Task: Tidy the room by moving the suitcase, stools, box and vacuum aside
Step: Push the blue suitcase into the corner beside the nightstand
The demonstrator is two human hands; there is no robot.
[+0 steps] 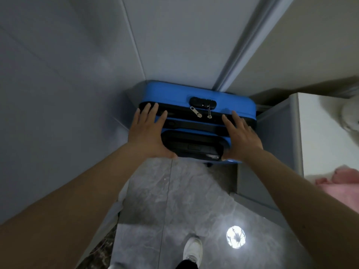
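- We see grey wall panels (77, 74) filling the left and upper part of the view, meeting a lighter panel at a corner.
- We see a glossy grey tiled floor (184, 200) below, carrying a bright round light reflection (235, 237).
- We see a grey cabinet (275, 136) on the right, with a pink cloth (338, 183) lying on the surface beyond it.
- The blue suitcase (174, 92) stands upright in the corner, against the wall panels and just beside the cabinet; its black handle recess (192, 145) and combination lock (202, 103) face up.
- Our left hand (149, 131) lies flat and released, fingers spread, on the left top edge of the suitcase.
- Our right hand (240, 136) lies flat and released on the right top edge.
- One white shoe (193, 249) shows at the bottom.
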